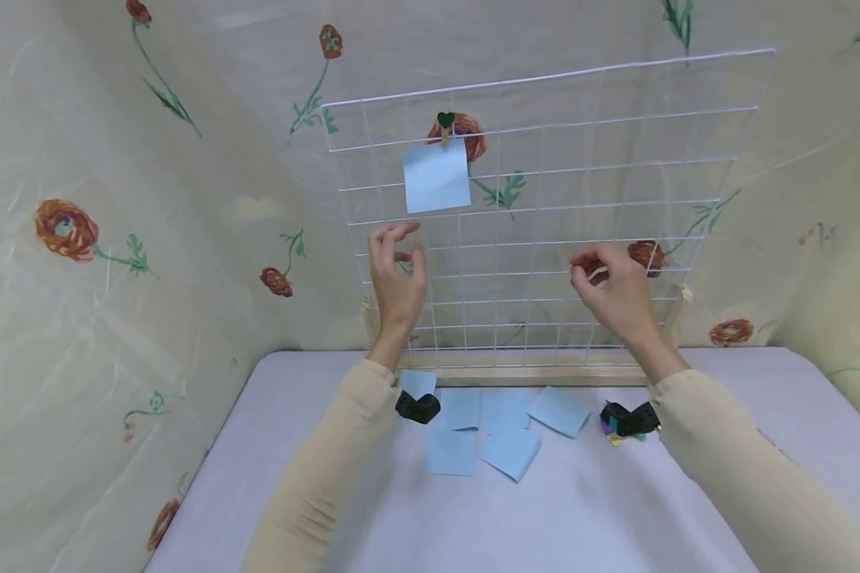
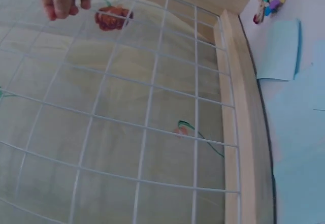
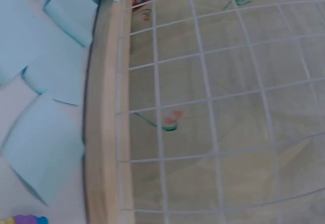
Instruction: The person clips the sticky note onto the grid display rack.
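"Paper, square, light blue, is hanging where?"

"Above the left hand, whose thumb and fingers are curving apart. A green-heart wooden clip is pinning it to the white wire grid."

"Right hand?"

"Fingers are curling loosely, apparently holding nothing."

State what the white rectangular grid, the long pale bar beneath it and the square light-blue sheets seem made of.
White rectangular grid: probably coated metal; thin, smooth white wires.
Long pale bar: likely unvarnished wood; tan, without shine.
Square light-blue sheets: apparently matte paper; thin, with curling edges.
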